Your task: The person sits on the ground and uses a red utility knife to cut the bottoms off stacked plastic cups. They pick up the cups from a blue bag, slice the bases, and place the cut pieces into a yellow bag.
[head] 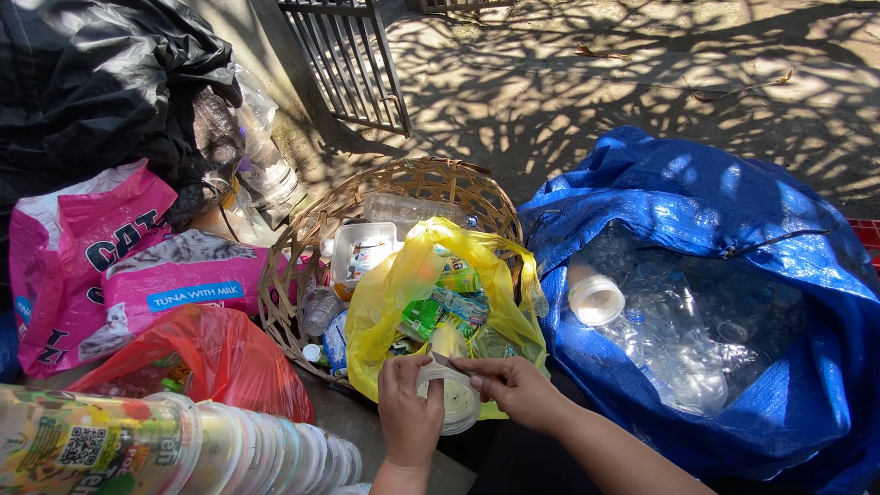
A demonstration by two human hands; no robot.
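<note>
My left hand [408, 408] grips a white plastic cup [456, 403] by its rim, low in the middle of the view. My right hand [515, 385] pinches a thin foil or film lid at the cup's top edge. Just behind the hands, a yellow plastic bag [390, 302] lies open with crushed wrappers and small bottles inside it. The bag rests in a woven wicker basket [293, 266] that also holds a clear tray and plastic bottles.
A large blue sack [733, 211] on the right holds clear plastic bottles and cups. A nested stack of plastic cups [183, 445] lies at bottom left. A red bag [220, 353], a pink feed bag [110, 247] and black bags [92, 82] sit left. A metal gate [353, 55] stands behind.
</note>
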